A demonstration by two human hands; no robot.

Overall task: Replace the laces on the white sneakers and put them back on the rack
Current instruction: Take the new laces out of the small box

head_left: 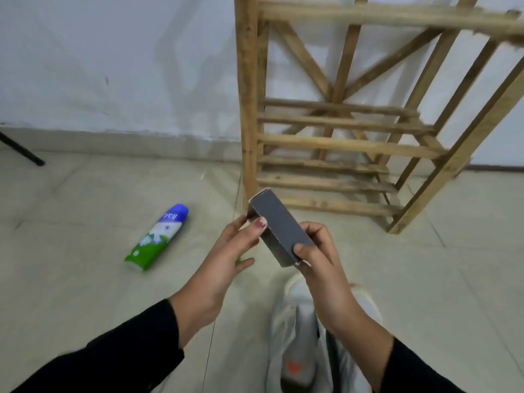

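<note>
A small grey cardboard box (pixel 279 226) is held up in front of me by both hands. My left hand (pixel 229 251) pinches its far end with thumb on top. My right hand (pixel 317 251) grips its near end, thumb pressed on the top face. Below my hands a white sneaker (pixel 297 330) lies on the floor, with an orange mark inside; my right forearm hides part of it. The wooden shoe rack (pixel 340 143) stands against the wall beyond the box, its slatted shelves bare.
A green, white and blue spray can (pixel 157 238) lies on the tiled floor to the left. A black leg of some stand (pixel 22 150) touches the floor at far left. A white wall runs behind.
</note>
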